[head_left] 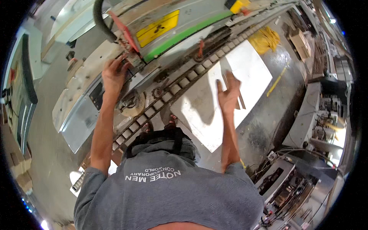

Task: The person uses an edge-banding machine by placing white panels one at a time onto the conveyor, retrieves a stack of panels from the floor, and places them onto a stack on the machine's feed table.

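White panel (253, 78), grey floor (51, 122) — right fingers (233, 81) spread, seemingly empty; left fingers (116, 63) bent, hold unclear

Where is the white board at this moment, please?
In the head view, the white board is right of centre, beneath the right hand and near the yellow cloth.

I'm standing in a workshop, the kind with big machines. A long grey metal machine (195, 19) with a bright green stripe (188, 36) runs across it, and a row of pale square blocks (184, 82) goes along its side. A fat, dark, bendy hose (100, 23) hangs over it. The hard grey floor (46, 126) has a painted yellow line (276, 81). An open grey metal box (283, 183) shows wires and little parts inside.
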Tool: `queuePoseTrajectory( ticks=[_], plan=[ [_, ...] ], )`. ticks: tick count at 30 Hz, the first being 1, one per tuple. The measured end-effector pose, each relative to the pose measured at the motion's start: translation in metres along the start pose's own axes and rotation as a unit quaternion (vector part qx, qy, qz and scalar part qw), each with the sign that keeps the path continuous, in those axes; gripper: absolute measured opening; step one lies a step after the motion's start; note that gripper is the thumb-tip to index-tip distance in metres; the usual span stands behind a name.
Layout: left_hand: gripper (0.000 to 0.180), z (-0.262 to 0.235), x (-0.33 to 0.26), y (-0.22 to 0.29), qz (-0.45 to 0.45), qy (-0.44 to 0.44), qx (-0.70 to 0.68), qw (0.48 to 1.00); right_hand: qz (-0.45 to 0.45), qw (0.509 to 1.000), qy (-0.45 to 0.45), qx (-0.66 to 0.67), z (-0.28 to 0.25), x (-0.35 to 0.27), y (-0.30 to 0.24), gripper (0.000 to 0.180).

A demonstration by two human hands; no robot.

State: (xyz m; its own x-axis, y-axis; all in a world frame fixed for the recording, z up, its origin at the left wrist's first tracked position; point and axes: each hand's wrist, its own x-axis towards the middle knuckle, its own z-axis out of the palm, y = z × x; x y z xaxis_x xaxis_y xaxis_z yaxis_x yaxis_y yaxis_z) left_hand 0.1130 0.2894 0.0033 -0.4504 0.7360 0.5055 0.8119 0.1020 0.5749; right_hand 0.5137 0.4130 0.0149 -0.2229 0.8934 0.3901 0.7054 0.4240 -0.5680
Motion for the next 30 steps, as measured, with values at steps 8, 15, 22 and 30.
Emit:
queuePoseTrajectory(
  ticks=[8, 15, 22, 30],
  plan=[
    [0.021, -0.049, -0.05, -0.005, -0.071, 0.008, 0.031, 0.997, 0.046, 0.963, -0.054, -0.26, -0.042, -0.012, 0.16, 0.057],
    [0.02, -0.092, -0.096, 0.001, -0.13, 0.076, -0.015, 0.988, 0.024, 0.99, -0.026, -0.133, -0.067, -0.023, 0.067, 0.051],
    [0.022, -0.161, -0.14, -0.026, -0.162, 0.158, 0.006, 0.974, -0.24, 0.92, -0.285, 0.122, 0.035, -0.043, -0.176, 0.06],
    [0.027, -0.22, -0.166, -0.059, -0.178, 0.202, 0.034, 0.962, -0.437, 0.841, -0.291, 0.13, 0.201, -0.069, -0.322, 0.056]
  ],
)
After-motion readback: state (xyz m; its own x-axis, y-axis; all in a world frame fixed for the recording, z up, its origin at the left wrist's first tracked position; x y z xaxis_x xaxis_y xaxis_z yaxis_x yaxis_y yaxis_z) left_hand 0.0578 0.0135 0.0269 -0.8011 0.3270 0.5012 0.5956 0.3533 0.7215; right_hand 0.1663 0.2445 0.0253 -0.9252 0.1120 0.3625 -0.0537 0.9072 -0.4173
